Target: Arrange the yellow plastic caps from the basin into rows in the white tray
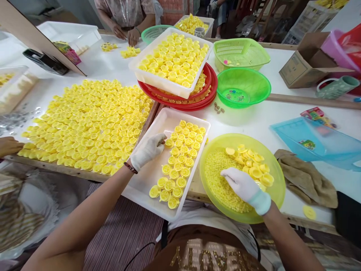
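My left hand (149, 151), in a white glove with bare fingertips, pinches the edge of a small yellow cup (169, 143) over a white tray (146, 180). Rows of similar yellow cups (177, 166), each with something inside, fill the tray's right part. My right hand (241, 185), also gloved, dips into a wide yellow bowl (275, 169). Its fingers are drawn together at a heap of tiny yellow pieces (216, 175); whatever they hold is hidden. Larger yellow cups and caps (255, 165) lie on the bowl's far right side.
Many yellow cups (96, 124) cover the table at left, beside another person's hand (9, 146). A filled white tray (169, 84) rests on red trays (208, 86). Green basins (244, 88), a blue tray (318, 137) and a brown cloth (306, 178) lie right. Someone works opposite.
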{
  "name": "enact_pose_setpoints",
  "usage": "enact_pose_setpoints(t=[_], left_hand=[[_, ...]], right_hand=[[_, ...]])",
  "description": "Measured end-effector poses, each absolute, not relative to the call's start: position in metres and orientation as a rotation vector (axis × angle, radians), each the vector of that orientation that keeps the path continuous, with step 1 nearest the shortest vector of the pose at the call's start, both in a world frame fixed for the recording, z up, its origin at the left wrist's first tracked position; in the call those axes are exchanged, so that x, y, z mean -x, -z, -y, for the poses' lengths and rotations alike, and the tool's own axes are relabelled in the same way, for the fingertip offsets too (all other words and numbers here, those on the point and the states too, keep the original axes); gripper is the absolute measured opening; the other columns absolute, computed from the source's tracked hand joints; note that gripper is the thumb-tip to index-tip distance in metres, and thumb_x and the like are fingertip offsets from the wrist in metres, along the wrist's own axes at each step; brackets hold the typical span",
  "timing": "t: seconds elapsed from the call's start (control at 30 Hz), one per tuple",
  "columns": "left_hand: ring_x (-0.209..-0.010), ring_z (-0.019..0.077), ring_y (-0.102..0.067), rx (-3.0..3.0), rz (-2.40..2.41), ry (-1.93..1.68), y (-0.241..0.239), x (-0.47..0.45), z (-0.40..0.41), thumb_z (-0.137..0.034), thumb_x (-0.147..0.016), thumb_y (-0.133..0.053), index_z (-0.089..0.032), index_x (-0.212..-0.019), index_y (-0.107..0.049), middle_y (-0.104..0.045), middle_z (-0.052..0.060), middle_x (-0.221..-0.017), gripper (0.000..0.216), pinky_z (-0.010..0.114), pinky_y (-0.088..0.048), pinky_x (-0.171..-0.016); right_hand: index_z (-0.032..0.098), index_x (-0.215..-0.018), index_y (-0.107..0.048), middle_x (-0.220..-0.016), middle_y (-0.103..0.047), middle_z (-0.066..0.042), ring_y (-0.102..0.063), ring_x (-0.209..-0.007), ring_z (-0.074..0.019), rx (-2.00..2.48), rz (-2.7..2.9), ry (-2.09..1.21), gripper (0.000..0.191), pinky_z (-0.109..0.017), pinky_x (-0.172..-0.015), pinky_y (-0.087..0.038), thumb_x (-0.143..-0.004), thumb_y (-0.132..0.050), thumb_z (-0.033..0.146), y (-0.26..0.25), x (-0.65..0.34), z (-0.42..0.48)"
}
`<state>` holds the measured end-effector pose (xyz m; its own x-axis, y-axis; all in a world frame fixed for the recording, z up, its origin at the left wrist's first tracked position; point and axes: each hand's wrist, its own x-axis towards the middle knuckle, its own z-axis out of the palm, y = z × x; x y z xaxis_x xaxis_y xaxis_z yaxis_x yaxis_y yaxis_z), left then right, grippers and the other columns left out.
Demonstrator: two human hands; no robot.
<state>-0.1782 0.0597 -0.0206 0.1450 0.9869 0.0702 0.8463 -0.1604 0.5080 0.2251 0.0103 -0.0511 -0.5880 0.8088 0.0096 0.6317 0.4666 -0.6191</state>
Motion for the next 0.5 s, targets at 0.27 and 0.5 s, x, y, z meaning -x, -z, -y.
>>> enact_pose_setpoints(t=[0.27, 0.5], left_hand=[[-0.091, 0.0224, -0.067, -2.223, -1.875, -0.432, 0.001, 0.165, -0.092, -0.027, -0.091, -0.048, -0.018, -0.092, -0.073, -0.075, 0.009, -0.099, 0.027, 0.032, -0.05, -0.081], [-0.083, 0.0228, -0.066, -2.298, -1.849, -0.083, -0.007, 0.142, -0.122, -0.023, -0.086, -0.052, -0.017, -0.077, -0.071, -0.074, 0.01, -0.089, 0.022, 0.032, -0.047, -0.072]], right_hand=[[0.02, -0.107, -0.07, -0.107, -0.076, -0.008, -0.072, -0.101, -0.0232, 1.233, 2.414, -0.819, 0.028, -0.04, -0.091, -0.059, -0.097, -0.044, 0.016, 0.056, -0.226, -0.01], [0.02, -0.108, -0.069, -0.11, -0.075, -0.008, -0.071, -0.103, -0.0235, 1.289, 2.423, -0.814, 0.027, -0.04, -0.092, -0.059, -0.098, -0.044, 0.017, 0.051, -0.225, -0.01]])
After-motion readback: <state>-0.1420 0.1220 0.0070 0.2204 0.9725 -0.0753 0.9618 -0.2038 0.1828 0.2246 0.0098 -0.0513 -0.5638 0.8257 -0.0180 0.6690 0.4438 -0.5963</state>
